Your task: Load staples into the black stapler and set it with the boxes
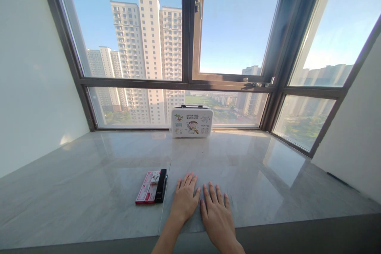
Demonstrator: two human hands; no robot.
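My left hand (185, 199) lies flat on the grey marble-look sill, fingers stretched forward, holding nothing. Beside it, palm down too, rests my right hand (218, 216), its fingers spread. Left of my left hand is a black stapler (161, 186), lying along the right side of some red-and-white staple boxes (145, 193). A smaller box (155, 177) with a stapler-like picture sits at the far end of these boxes. Neither hand touches the stapler or the boxes.
A white case (192, 123) with cartoon prints and a dark handle stands upright at the back of the sill (98, 190), against the window. Dark window frames (187, 47) and white walls border the sill. Its front edge runs beneath my wrists.
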